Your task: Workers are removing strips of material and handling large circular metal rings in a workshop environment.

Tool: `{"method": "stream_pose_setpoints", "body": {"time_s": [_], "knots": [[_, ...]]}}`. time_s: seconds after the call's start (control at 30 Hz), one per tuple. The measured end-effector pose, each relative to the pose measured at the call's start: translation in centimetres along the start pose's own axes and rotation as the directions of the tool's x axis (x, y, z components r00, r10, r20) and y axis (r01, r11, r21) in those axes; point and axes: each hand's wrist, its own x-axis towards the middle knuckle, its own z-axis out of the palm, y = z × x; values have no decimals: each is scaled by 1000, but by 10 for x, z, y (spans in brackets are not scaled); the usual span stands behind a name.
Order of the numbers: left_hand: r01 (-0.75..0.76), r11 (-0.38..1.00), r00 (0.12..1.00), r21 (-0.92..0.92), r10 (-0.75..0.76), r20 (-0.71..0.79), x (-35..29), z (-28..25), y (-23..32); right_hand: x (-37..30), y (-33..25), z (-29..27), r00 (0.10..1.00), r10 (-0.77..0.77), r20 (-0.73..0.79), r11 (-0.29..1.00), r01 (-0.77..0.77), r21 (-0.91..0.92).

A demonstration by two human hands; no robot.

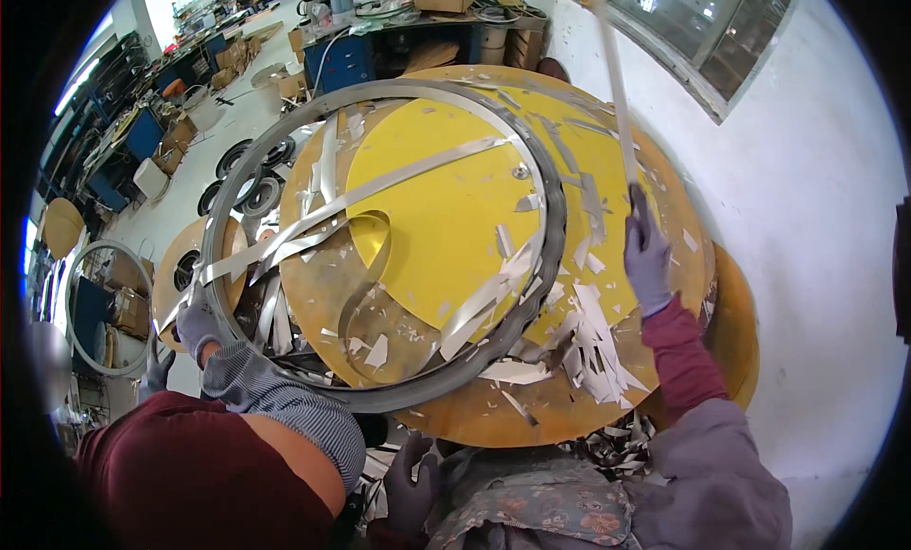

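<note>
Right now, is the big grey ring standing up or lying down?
Lying down: the grey ring rests across the yellow disc, a co-worker's gloved hand gripping its overhanging left edge.

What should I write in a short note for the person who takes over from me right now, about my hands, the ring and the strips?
Right hand: gloved, closed on a long white strip that runs up and away.
Left hand: gloved, low at the near edge of the table; I cannot tell its grip.
Co-worker's hand: holds the left side of the big grey ring.
The ring lies on the yellow disc, with loose metal bands across it.
Done, it seems: much cutting, as scraps cover the near right side.
Left: ring and bands are not yet off the disc.
</note>
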Motion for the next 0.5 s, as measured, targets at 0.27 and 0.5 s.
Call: {"method": "stream_pose_setpoints", "body": {"time_s": [0.27,0.5], "knots": [[59,998,998,-23,-60,-27,21,24,17,62,55,-3,983,90,159,996,-90,-7],[-80,992,996,102,82,-21,45,57,37,19,133,35,879,-396,265,483,445,-754]]}}
